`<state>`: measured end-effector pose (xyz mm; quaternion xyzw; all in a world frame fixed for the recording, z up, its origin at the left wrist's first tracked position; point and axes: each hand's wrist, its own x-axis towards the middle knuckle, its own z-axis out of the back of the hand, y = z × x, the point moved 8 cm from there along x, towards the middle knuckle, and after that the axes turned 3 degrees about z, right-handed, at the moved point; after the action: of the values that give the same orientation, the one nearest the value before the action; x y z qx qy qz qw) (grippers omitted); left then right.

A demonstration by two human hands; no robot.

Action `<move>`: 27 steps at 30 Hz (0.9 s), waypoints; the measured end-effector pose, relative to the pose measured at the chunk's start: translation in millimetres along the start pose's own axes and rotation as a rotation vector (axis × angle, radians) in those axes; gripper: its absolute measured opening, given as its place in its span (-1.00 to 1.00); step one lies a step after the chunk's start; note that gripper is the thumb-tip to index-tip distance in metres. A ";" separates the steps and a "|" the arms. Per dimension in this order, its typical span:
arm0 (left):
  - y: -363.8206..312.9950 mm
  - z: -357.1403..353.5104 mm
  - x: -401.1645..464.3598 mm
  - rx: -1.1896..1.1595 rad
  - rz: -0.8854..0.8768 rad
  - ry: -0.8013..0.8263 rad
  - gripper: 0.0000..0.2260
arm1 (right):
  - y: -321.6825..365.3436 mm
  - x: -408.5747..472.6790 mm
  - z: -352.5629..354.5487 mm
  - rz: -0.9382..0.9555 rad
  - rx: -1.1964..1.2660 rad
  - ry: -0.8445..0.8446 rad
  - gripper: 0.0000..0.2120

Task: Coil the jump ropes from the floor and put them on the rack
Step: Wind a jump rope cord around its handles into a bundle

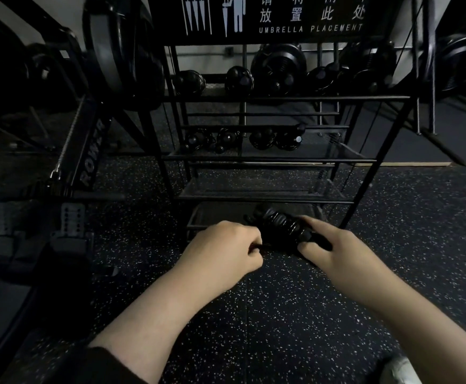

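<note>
A black jump rope, wound into a tight coil around its handles, is held between my hands just in front of the lowest shelf of the black metal rack. My right hand grips the coil's right end with thumb and fingers around it. My left hand is curled into a fist and pinches the thin rope end at the coil's left side. The rope's far part blends into the dark shelf behind it.
The rack's upper shelves carry several coiled black ropes and round black items. A rowing machine stands at the left. Speckled rubber floor lies below. A white shoe shows at the bottom right.
</note>
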<state>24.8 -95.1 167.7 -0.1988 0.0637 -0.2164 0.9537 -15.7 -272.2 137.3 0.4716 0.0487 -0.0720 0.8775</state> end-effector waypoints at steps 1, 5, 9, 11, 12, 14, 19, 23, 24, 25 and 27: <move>-3.7 0.3 -0.3 0.045 -0.041 0.011 -0.84 | 0.0 -1.0 -2.2 -0.010 -0.041 0.023 -0.49; -19.1 8.1 -5.9 0.136 -0.222 0.027 -0.89 | -1.1 -5.0 -14.2 0.002 -0.269 0.149 -0.44; -18.0 11.8 -6.4 0.008 -0.287 0.086 -0.91 | 1.0 -11.2 -26.1 0.084 -0.219 0.324 -0.51; -13.4 14.5 -4.5 -0.167 -0.261 0.111 -0.88 | 9.4 -17.3 -29.9 0.105 -0.138 0.418 -0.52; -10.0 16.0 -3.4 -0.269 -0.230 0.127 -0.86 | 14.8 -20.5 -30.7 0.120 -0.107 0.452 -0.50; -3.6 17.9 -3.3 -0.439 -0.175 0.160 -0.83 | 23.8 -25.0 -32.4 0.155 -0.060 0.490 -0.48; -2.9 22.3 -2.0 -0.753 -0.157 0.196 -0.72 | 41.9 -31.4 -30.8 0.284 0.248 0.505 -0.46; -4.2 6.4 -6.1 -1.095 0.003 0.292 -0.85 | 46.3 -29.3 -25.2 0.288 0.559 0.427 -0.52; 1.7 0.6 -6.8 -1.119 0.053 0.267 -0.71 | 44.5 -27.2 -23.4 0.279 0.618 0.390 -0.52; 4.9 -1.8 -9.2 -1.122 0.097 0.228 -0.59 | 43.5 -25.5 -22.4 0.265 0.664 0.353 -0.52; 12.1 -8.6 -9.4 -1.101 0.156 0.159 -0.58 | 42.7 -22.6 -19.7 0.237 0.750 0.268 -0.58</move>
<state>19.2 -84.1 155.3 -0.6451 0.2535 -0.0942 0.7147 -30.9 -230.6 164.9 0.7663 0.0785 0.0788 0.6328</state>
